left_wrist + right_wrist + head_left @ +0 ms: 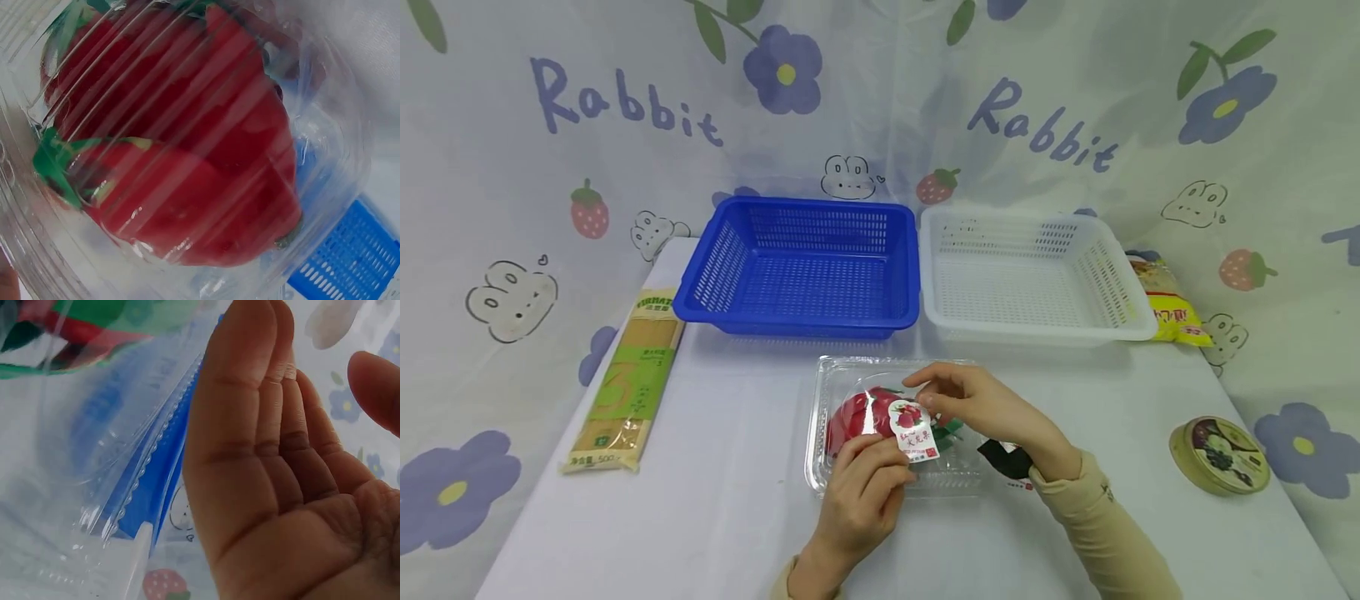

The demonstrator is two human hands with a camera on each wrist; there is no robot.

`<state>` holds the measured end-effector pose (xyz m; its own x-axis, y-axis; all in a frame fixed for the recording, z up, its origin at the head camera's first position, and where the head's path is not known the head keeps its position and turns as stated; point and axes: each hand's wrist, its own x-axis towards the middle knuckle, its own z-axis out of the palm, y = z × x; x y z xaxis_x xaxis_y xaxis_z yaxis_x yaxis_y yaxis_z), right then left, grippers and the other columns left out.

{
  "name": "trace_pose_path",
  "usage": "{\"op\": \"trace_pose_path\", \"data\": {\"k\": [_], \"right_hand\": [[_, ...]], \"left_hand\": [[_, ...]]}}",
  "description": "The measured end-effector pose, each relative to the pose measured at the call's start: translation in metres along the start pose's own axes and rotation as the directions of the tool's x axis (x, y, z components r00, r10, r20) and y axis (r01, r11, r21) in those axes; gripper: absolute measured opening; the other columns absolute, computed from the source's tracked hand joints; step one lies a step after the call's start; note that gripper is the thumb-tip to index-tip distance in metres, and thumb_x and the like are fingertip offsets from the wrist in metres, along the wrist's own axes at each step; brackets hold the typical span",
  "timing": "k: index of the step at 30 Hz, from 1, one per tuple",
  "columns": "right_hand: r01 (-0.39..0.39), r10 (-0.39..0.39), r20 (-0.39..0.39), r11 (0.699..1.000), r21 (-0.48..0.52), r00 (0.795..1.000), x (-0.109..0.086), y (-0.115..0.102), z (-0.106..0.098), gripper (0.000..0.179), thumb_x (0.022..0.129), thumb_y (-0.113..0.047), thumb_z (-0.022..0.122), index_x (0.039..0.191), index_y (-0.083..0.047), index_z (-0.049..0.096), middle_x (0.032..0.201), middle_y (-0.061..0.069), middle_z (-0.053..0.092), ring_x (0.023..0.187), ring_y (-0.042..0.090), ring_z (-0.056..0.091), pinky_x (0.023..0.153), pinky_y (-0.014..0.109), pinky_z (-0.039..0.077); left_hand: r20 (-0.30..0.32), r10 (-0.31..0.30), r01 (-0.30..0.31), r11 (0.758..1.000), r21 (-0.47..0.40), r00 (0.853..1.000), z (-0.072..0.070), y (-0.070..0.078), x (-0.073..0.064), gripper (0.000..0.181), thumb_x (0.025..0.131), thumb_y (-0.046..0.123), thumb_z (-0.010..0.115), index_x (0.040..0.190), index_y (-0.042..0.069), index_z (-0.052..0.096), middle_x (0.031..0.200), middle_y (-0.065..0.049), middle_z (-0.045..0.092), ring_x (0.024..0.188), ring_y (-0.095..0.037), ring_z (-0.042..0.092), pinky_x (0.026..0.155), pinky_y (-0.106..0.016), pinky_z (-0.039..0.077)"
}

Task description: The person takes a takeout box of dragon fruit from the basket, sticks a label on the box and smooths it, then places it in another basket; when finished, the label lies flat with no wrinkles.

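A clear plastic clamshell box (842,371) lies on the table in front of the person, with a red dragon fruit (853,417) with green tips inside it. On its lid sits a white label (919,450) with a fruit picture. The left hand (865,487) rests over the box's front side, fingers bent loosely, fingertips right at the label's left edge. Over the label's upper right is the right hand (973,404), thumb apart from the other fingers. The right wrist view shows its fingers (234,425) nearly straight, held together beside the box.
A blue basket (805,325) and a white basket (1037,333) stand side by side behind the box. Spaghetti in a long pack (636,375) lies at left. A yellow bag (1176,317) sits by the white basket, and a round tin (1221,456) at right.
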<state>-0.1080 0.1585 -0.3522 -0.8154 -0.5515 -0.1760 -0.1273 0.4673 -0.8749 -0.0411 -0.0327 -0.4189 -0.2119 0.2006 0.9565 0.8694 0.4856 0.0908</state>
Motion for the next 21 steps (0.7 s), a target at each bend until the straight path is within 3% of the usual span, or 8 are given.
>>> {"op": "trace_pose_path", "data": {"k": [9,14,17,21], "right_hand": [[0.019,-0.02,-0.037,0.999,-0.028,0.999,0.007,-0.007,0.003,0.034,0.09,-0.005,0.064,0.123,-0.009,0.061,0.09,0.007,0.066,0.078,0.02,0.062,0.063,0.022,0.051],[0.039,-0.043,-0.04,0.995,-0.089,0.998,0.013,-0.007,0.002,0.037,0.088,-0.005,0.067,0.124,-0.009,0.061,0.086,0.003,0.066,0.073,0.014,0.059,0.057,0.02,0.045],[0.047,-0.053,-0.041,0.99,-0.132,0.998,0.017,-0.007,0.002,0.039,0.087,-0.005,0.068,0.124,-0.009,0.061,0.085,0.002,0.065,0.072,0.013,0.058,0.057,0.02,0.045],[0.056,-0.065,-0.043,0.981,-0.188,0.997,0.021,-0.006,0.002,0.04,0.085,-0.004,0.07,0.124,-0.008,0.061,0.084,0.002,0.066,0.073,0.01,0.058,0.059,0.021,0.046]], "left_hand": [[-0.019,-0.006,0.006,1.0,-0.007,1.0,0.0,-0.002,0.0,0.023,0.093,0.002,0.053,0.071,0.006,0.06,0.076,-0.006,0.065,0.075,-0.017,0.063,0.074,-0.035,0.052],[-0.036,-0.016,0.017,0.999,0.038,0.999,0.001,-0.007,0.0,0.023,0.091,0.002,0.052,0.072,0.007,0.062,0.076,-0.004,0.066,0.072,-0.016,0.063,0.071,-0.031,0.05],[-0.012,-0.033,0.034,0.995,0.091,0.999,0.001,-0.009,-0.003,0.024,0.092,0.004,0.05,0.073,0.009,0.064,0.076,-0.002,0.066,0.072,-0.016,0.063,0.07,-0.03,0.048],[0.069,-0.076,0.064,0.985,0.158,0.995,0.001,-0.012,-0.008,0.026,0.094,0.006,0.048,0.077,0.012,0.066,0.078,0.002,0.066,0.077,-0.017,0.063,0.074,-0.033,0.047]]}}
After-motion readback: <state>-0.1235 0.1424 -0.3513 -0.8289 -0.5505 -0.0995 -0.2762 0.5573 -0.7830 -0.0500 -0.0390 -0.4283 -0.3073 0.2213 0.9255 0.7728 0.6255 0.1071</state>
